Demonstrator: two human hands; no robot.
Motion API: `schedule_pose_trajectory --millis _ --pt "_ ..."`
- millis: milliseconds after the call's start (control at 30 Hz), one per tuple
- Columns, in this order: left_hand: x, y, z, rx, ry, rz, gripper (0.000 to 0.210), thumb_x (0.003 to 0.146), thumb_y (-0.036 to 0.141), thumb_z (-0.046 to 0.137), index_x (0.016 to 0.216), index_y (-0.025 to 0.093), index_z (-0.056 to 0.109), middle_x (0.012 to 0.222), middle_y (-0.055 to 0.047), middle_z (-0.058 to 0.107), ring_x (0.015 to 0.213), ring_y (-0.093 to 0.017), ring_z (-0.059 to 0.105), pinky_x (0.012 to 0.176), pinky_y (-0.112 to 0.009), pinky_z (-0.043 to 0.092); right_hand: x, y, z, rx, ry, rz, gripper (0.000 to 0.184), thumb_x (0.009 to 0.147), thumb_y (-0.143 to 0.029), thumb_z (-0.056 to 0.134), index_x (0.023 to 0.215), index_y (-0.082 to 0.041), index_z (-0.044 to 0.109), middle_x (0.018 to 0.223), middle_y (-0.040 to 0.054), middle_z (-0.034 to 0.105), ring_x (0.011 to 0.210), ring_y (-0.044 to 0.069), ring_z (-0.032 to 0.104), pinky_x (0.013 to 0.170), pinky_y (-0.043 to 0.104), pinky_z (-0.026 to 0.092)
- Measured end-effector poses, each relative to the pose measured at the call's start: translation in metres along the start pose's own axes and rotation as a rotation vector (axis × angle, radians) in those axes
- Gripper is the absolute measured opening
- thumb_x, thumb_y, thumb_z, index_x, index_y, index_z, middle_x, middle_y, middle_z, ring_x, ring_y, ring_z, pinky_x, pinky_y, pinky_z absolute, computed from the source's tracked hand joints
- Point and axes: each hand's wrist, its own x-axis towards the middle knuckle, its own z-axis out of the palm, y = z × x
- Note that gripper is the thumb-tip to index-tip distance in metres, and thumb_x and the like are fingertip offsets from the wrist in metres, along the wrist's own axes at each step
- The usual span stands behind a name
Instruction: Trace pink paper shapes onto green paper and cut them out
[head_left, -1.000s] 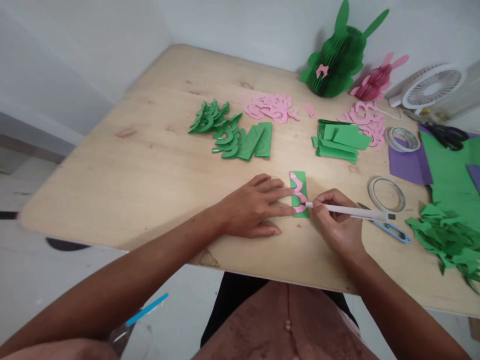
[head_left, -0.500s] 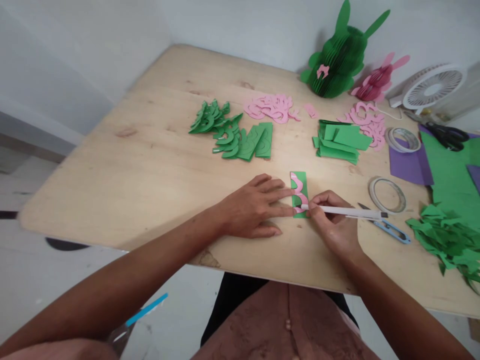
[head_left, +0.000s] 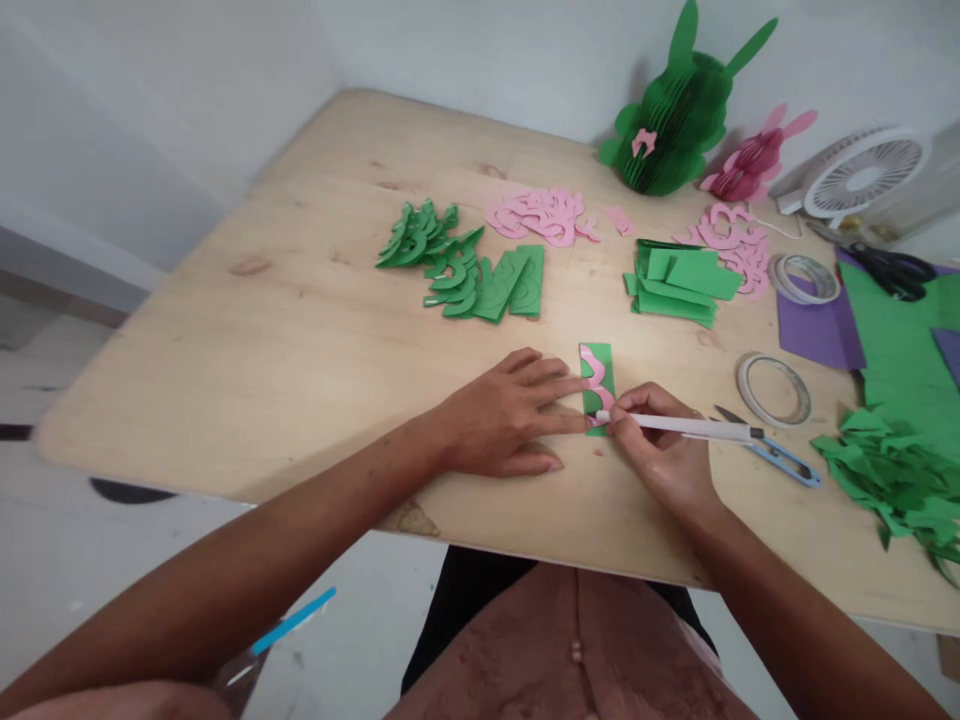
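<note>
the right hand (head_left: 670,463) has its grip clamped around a white pen (head_left: 701,427). the left hand (head_left: 511,415) lies flat on the worktop (head_left: 315,350), fingers spread, two tips on a pink scalloped cutout (head_left: 598,371) over a green paper strip (head_left: 607,356); should they ease or the pen push hard, the cutout could slip. folded green papers (head_left: 682,285) sit beyond.

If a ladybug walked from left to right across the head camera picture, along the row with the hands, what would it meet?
Left hand → the green strip it touches → right hand → the nearer tape ring → the pile of green paper scraps.
</note>
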Motion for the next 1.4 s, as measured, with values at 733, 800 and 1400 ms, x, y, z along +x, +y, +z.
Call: schedule_pose_trajectory --millis 733,800,1400 --pt "-0.0006 -0.0006 0.0013 0.003 -0.02 0.001 0.043 0.088 0.047 0.05 0.127 0.029 0.056 0.145 -0.008 0.043 0.126 -0.03 0.039 0.105 -0.05 0.027 0.0001 -0.0008 -0.0017 -0.021 -0.006 -0.016 0.007 0.073 -0.02 0.06 0.066 -0.019 0.058 0.05 -0.005 0.053 0.042 0.008 0.042 0.039 0.02 0.03" --pt "-0.0005 -0.0006 0.0012 0.004 -0.03 -0.003 0.043 0.088 0.047 0.049 0.127 0.029 0.056 0.144 -0.008 0.043 0.127 -0.03 0.039 0.105 -0.05 0.027 -0.0001 -0.0004 -0.0019 -0.019 0.0 -0.01 0.007 0.073 -0.02 0.06 0.066 -0.019 0.058 0.051 -0.0048 0.053 0.042 0.008 0.043 0.04 0.02 0.031" --pt "-0.0002 -0.0004 0.0007 -0.004 -0.014 0.001 0.044 0.087 0.046 0.052 0.128 0.03 0.054 0.143 -0.008 0.045 0.126 -0.03 0.04 0.104 -0.049 0.028 0.0012 0.0031 -0.0038 -0.01 0.012 0.003 0.01 0.073 -0.022 0.059 0.065 -0.018 0.056 0.051 -0.005 0.052 0.044 0.008 0.042 0.041 0.02 0.032"
